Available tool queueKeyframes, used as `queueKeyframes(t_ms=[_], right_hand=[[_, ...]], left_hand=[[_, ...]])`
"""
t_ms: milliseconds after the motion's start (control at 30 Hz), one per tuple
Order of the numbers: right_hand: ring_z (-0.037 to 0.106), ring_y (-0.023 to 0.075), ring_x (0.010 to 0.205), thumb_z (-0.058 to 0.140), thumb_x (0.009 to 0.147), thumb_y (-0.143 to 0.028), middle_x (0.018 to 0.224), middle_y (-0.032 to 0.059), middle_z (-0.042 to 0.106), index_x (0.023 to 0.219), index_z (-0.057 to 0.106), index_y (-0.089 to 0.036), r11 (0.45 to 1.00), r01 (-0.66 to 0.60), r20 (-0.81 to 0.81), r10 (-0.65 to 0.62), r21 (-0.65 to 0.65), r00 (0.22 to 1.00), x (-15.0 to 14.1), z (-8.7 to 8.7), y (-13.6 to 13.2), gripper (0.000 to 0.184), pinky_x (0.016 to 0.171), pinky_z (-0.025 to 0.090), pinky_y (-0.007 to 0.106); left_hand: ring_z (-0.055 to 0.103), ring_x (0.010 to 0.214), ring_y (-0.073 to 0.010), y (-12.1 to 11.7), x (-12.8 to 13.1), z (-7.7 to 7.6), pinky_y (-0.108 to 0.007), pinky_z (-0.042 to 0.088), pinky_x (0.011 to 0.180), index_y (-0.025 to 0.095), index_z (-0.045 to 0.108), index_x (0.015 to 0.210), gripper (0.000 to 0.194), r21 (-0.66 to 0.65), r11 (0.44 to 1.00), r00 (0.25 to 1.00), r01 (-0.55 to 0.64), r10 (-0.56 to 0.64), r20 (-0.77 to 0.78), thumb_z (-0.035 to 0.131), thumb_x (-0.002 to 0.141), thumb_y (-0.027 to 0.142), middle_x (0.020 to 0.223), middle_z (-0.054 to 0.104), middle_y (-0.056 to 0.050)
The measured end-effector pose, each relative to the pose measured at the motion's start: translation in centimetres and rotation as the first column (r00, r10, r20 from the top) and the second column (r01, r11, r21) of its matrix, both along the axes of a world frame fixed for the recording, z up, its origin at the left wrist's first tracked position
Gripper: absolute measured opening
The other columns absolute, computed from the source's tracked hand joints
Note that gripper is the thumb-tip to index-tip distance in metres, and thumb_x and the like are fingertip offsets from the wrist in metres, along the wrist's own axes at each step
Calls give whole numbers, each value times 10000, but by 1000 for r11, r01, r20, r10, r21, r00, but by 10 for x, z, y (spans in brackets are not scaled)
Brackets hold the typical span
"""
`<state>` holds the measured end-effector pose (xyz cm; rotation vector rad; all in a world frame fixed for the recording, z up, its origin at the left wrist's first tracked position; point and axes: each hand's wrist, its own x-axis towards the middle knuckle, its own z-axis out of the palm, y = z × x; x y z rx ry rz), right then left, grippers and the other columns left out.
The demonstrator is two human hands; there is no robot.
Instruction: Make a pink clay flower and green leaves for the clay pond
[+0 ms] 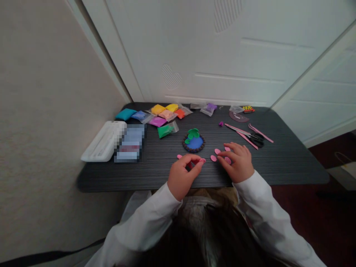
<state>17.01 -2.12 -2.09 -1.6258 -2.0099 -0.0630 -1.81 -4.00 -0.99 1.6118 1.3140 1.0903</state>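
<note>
My left hand (183, 174) pinches a small pink clay petal (203, 160) between thumb and fingertips, just above the table's near part. Beside its knuckles lies another pink oval piece (179, 157). My right hand (237, 163) hovers low over several flat pink ovals, its fingers apart and curved. One pink oval (213, 158) lies left of its thumb; another pink oval (217, 151) is right at the index fingertip, and I cannot see any grip on it. Beyond both hands sits a round blue clay pond (195, 143) with a brown beaded rim and green leaf shapes (193, 133).
Bags of coloured clay (167, 114) line the table's back left. A white packet (105, 141) and a blurred-out flat item (130, 142) lie at left. Scissors (257, 139), pink tweezers (260, 132) and a purple clay bit (220, 124) lie at right. A white panelled door (194, 48) stands behind.
</note>
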Motion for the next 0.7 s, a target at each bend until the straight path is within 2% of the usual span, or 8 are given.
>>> queueKeyframes(t_ms=[167, 467, 700], right_hand=[[440, 241, 1051, 517, 715, -405, 1036, 37, 585, 744, 622, -243, 998, 57, 96, -59, 23, 994, -10, -12, 1, 195, 926, 176, 478], [452, 226, 1029, 503, 726, -404, 1008, 28, 601, 754, 622, -238, 992, 97, 139, -108, 83, 984, -15, -16, 0, 206, 929, 159, 472], [453, 228, 1029, 509, 722, -378, 1020, 21, 599, 734, 623, -246, 996, 89, 105, -90, 20, 990, -17, -15, 0, 175, 921, 169, 482]], left_hand=[[543, 703, -135, 5, -1, -16, -261, 399, 711, 180, 582, 802, 215, -26, 1000, 999, 17, -16, 40, 491, 736, 363, 786, 620, -18], [535, 661, -119, 3, -1, -13, -242, 409, 651, 173, 581, 800, 232, -5, 999, 999, 44, -44, -28, 466, 750, 369, 744, 610, -10], [533, 657, -114, 3, -1, -14, -236, 409, 640, 179, 582, 811, 223, 0, 999, 998, 50, -50, -24, 471, 749, 362, 757, 616, -7]])
